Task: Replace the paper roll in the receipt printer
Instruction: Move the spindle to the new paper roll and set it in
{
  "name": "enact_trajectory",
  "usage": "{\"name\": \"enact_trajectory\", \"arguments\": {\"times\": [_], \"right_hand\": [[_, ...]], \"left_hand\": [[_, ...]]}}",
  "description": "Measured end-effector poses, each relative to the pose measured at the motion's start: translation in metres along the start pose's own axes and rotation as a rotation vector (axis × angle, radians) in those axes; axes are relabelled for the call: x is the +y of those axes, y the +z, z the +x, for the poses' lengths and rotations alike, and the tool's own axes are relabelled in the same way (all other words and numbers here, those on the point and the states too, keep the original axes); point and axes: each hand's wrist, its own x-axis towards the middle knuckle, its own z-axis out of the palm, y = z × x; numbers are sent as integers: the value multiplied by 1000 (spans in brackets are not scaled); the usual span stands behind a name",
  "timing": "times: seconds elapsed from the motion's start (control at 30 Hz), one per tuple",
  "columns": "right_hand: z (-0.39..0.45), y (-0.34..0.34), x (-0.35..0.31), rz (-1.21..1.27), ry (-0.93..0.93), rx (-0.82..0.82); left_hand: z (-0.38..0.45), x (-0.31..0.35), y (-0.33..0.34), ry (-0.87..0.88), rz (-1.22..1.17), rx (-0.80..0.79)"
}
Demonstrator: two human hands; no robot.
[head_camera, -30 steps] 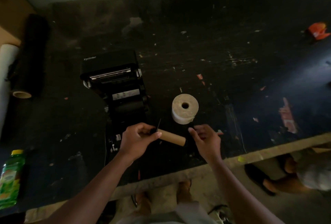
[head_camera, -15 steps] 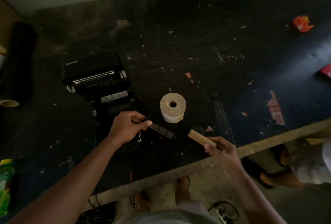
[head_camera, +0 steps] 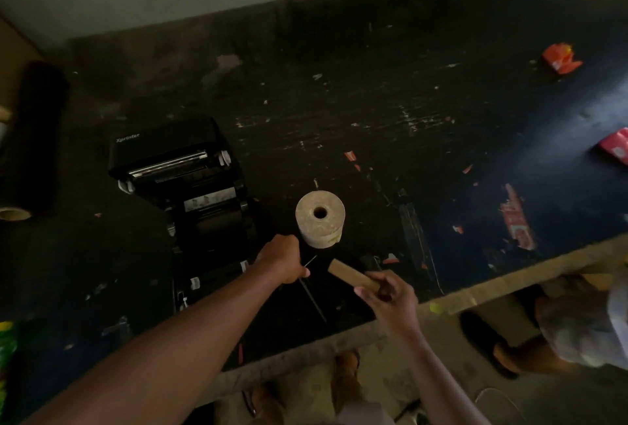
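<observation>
A black receipt printer (head_camera: 190, 186) sits on the dark table with its lid open and its paper bay showing. A full paper roll (head_camera: 320, 219) stands on end just right of it. My left hand (head_camera: 282, 263) is closed around a thin dark spindle (head_camera: 311, 292) that slants down toward the table edge. My right hand (head_camera: 387, 295) grips a bare brown cardboard core (head_camera: 351, 274), held just below the roll and to the right of the spindle.
A black film roll (head_camera: 32, 139) lies at the far left, a green bottle (head_camera: 6, 350) at the lower left. An orange scrap (head_camera: 560, 59) and a red packet (head_camera: 616, 149) lie far right. The table edge (head_camera: 509, 283) runs diagonally; another person's sandalled foot (head_camera: 489, 343) is below it.
The cardboard core has come off the spindle into my right hand. My left hand kept the spindle and turned it downward, moving close under the paper roll.
</observation>
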Motion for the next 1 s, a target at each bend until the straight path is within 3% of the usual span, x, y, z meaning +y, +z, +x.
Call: {"name": "enact_trajectory", "arguments": {"times": [0.1,0.17,0.3,0.37,0.53,0.67,0.83,1.0], "right_hand": [[-3,16,-2,-61,-32,47],[-3,24,-1,-103,-38,73],[-3,39,3,-350,-89,126],[-1,46,8,-509,-146,149],[5,55,9,-713,-148,186],[6,57,8,-722,-120,171],[2,53,4,-680,-102,119],[10,36,-28,-349,-120,152]], "left_hand": [[-6,1,-8,21,122,57],[-20,-1,-15,68,171,179],[-42,0,-21,211,13,538],[-41,9,-23,252,-26,605],[-22,41,-25,156,37,493],[-4,55,-19,65,80,442],[4,56,-24,87,18,436],[11,29,-44,56,-403,399]]}}
